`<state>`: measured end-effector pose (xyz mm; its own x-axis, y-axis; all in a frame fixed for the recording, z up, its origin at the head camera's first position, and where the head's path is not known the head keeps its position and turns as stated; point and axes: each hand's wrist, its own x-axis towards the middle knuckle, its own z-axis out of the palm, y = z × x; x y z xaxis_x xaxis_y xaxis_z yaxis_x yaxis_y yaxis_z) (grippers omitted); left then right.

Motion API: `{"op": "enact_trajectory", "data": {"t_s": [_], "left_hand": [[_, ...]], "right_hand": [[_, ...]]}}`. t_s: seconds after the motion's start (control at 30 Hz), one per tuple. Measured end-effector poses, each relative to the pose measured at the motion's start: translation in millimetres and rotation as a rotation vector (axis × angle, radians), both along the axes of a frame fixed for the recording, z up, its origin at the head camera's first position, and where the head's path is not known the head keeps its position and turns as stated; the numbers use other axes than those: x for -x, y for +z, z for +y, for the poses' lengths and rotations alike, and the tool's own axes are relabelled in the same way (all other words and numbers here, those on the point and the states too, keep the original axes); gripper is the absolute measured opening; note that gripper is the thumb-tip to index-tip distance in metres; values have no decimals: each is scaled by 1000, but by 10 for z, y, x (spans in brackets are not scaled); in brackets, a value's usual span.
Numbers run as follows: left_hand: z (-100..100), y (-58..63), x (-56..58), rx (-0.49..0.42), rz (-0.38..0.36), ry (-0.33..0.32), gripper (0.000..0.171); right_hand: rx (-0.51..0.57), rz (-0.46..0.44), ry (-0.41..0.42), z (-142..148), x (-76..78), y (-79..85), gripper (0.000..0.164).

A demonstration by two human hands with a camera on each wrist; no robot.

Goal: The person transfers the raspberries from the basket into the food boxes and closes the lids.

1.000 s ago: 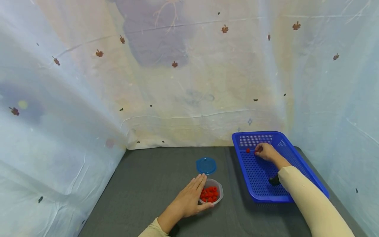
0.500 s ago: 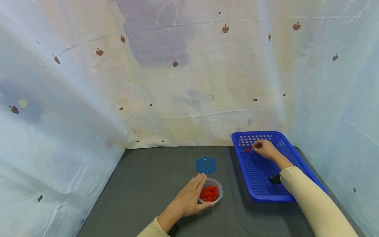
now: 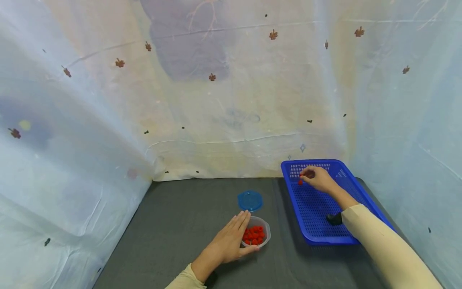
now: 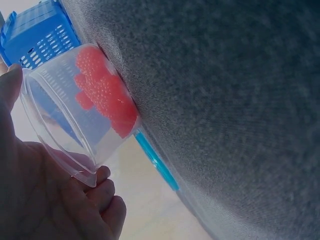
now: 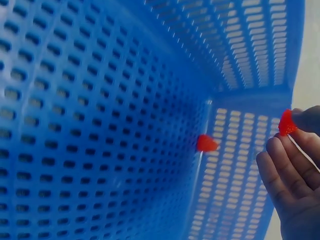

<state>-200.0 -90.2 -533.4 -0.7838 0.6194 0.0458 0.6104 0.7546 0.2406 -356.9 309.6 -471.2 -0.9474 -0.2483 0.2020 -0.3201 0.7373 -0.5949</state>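
A clear plastic tub (image 3: 267, 229) stands on the dark table, with several red raspberries (image 3: 254, 236) inside. My left hand (image 3: 228, 242) rests at the tub's left rim, fingers straight along the far side and thumb on the near side. Over the far left end of a blue basket (image 3: 312, 224), my right hand (image 3: 319, 179) pinches one raspberry (image 5: 287, 123) between thumb and fingers. Another raspberry (image 5: 207, 143) lies on the basket floor against the end wall, below that hand. The left wrist view shows the tub's clear wall (image 4: 102, 132) close up, raspberries at its bottom.
Behind the tub a round blue lid (image 3: 250, 200) lies flat on the table (image 3: 187, 216). A black object (image 3: 333, 218) sits in the basket, partly hidden by the right sleeve (image 3: 379, 241). A patterned sheet (image 3: 234, 100) hangs behind and at both sides.
My right hand has lifted from the basket floor and moved left and away with the pinched raspberry, now above the other one. The left hand and the tub have stayed put.
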Motion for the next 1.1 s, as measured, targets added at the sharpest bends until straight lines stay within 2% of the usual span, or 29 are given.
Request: {"op": "enact_trajectory", "data": {"t_s": [0.37, 0.53, 0.67, 1.1], "left_hand": [[-6, 19, 6, 2, 7, -3, 104], [-4, 16, -6, 1, 6, -4, 105], [0, 17, -10, 5, 1, 1, 105], [8, 8, 9, 9, -29, 21, 107]], "right_hand": [[77, 42, 102, -292, -153, 169, 17], [74, 83, 129, -432, -265, 247, 16], [115, 97, 164, -560, -367, 305, 16], [129, 143, 351, -984, -700, 408, 16]]}}
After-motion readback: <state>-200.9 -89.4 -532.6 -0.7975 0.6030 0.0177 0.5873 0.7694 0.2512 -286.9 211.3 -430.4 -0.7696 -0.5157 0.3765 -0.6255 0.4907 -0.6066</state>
